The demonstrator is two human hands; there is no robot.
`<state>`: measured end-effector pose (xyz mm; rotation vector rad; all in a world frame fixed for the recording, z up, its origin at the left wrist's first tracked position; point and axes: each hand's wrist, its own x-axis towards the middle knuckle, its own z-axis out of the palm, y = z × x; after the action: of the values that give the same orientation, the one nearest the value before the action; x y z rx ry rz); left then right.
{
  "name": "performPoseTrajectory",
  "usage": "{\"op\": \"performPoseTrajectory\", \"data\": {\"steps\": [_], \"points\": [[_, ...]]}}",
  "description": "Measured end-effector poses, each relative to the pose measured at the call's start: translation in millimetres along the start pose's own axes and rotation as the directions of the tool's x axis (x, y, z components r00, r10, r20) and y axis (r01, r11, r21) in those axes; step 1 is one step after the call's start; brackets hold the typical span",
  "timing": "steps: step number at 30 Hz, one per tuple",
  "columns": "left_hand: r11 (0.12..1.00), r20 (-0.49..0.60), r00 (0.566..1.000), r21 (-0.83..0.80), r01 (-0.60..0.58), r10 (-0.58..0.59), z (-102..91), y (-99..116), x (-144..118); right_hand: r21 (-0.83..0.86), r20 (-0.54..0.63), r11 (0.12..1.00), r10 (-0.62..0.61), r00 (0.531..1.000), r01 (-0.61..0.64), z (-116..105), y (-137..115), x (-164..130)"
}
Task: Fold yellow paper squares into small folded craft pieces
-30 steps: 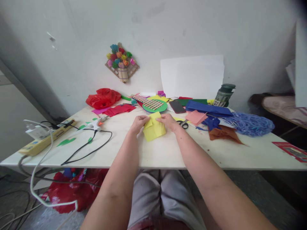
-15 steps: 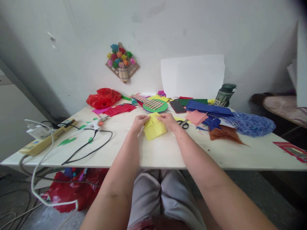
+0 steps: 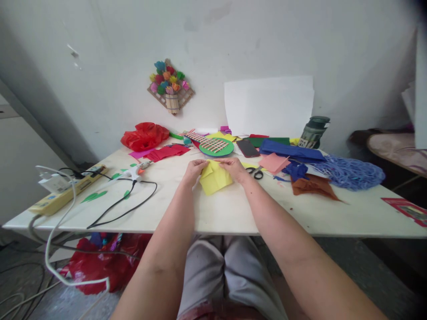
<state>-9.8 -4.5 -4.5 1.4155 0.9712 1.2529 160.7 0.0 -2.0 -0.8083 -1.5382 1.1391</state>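
Observation:
A folded yellow paper [image 3: 215,179] lies on the white table [image 3: 233,209] in front of me. My left hand [image 3: 195,171] pinches its upper left edge. My right hand [image 3: 235,169] pinches its upper right edge, thumb and fingers closed on the fold. Both forearms reach over the table's near edge. Black scissors [image 3: 256,173] lie just right of my right hand. A pink paper square [image 3: 272,162] sits beyond them.
A glue gun [image 3: 136,170] with a black cord, a power strip [image 3: 65,193] and green leaf cutouts lie at left. Red paper, a woven green disc [image 3: 215,146], a phone [image 3: 247,148], blue and brown crepe and a dark jar [image 3: 312,132] crowd the back. A red bag lies under the table.
My right hand's fingers have shifted slightly left along the top fold of the yellow paper. The paper stays in the same spot.

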Motion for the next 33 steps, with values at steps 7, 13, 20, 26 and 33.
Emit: {"op": "performPoseTrajectory", "data": {"steps": [7, 13, 20, 26, 33], "points": [[1.000, 0.010, 1.000, -0.005, -0.015, 0.015, -0.7, -1.0, -0.3, -0.056, 0.015, 0.998, -0.004, 1.000, 0.005, -0.2, -0.6, -0.3], [0.999, 0.026, 1.000, -0.028, -0.017, 0.017, -0.8, -2.1, 0.4, -0.132, 0.022, 0.990, -0.044, 0.999, 0.047, 0.2, -3.9, -1.8], [0.999, 0.069, 0.997, -0.036, 0.019, -0.016, 0.7, 1.3, -1.9, -0.206, 0.020, 0.976, -0.067, 0.998, 0.070, -0.4, -1.5, 0.2], [0.996, 0.067, 0.997, -0.081, 0.040, -0.035, -0.1, 0.7, -1.6, -0.307, 0.041, 0.940, -0.144, 0.989, 0.150, 0.1, -2.3, 0.9], [0.997, 0.048, 0.998, -0.056, 0.049, -0.046, 0.8, 0.6, -1.8, -0.390, 0.075, 0.897, -0.192, 0.979, 0.206, -0.1, 0.3, 3.3]]}}
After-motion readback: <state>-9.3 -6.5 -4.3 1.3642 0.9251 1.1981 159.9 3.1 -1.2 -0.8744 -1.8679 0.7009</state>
